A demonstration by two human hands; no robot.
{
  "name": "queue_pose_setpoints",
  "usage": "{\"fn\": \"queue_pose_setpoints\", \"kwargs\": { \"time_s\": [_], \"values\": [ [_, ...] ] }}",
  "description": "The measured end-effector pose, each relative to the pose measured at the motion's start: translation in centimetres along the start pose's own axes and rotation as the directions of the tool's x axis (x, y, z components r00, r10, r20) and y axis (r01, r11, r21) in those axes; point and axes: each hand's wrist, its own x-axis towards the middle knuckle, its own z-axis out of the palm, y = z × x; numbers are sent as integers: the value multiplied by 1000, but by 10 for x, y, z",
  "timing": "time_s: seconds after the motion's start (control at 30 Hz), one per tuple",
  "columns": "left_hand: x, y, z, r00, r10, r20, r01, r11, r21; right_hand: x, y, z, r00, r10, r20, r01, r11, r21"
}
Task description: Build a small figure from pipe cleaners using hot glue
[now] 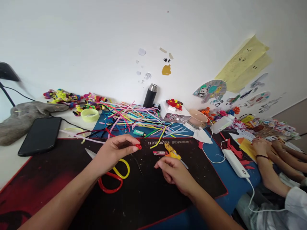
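Note:
My left hand (pixel 117 148) pinches a small red piece (pixel 138 146) between thumb and forefinger above the black mat (pixel 153 182). Beneath that wrist lie scissors with one red and one yellow handle loop (pixel 110 182); my forearm covers part of them. My right hand (pixel 174 171) is over the mat with its fingers curled, thumb against forefinger; whether anything small is between them I cannot make out. Just beyond it rest a yellow glue gun (pixel 172 151) and a red lighter (pixel 160 153).
Colourful pipe cleaners (pixel 129 118) lie piled along the back, near a black bottle (pixel 150 95) and a white box (pixel 176 113). A phone (pixel 40 135) rests at left. At right are a white power strip (pixel 236 163) and another person's hands (pixel 262 148).

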Motion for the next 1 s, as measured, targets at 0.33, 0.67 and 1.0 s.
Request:
{"fn": "queue_pose_setpoints", "kwargs": {
  "time_s": [0.33, 0.67, 1.0],
  "values": [
    [-2, 1, 2, 984, 29, 177, -34, 999, 21, 34, -48, 57, 954, -80, 290, -56, 900, 432],
    [-2, -1, 0, 979, 26, 204, -56, 988, 144, 45, -42, 54, 936, -61, 346, -114, 879, 463],
    [-1, 4, 2, 969, 15, 246, -54, 987, 154, 45, -42, 53, 912, -22, 408, -178, 878, 444]
  ]
}}
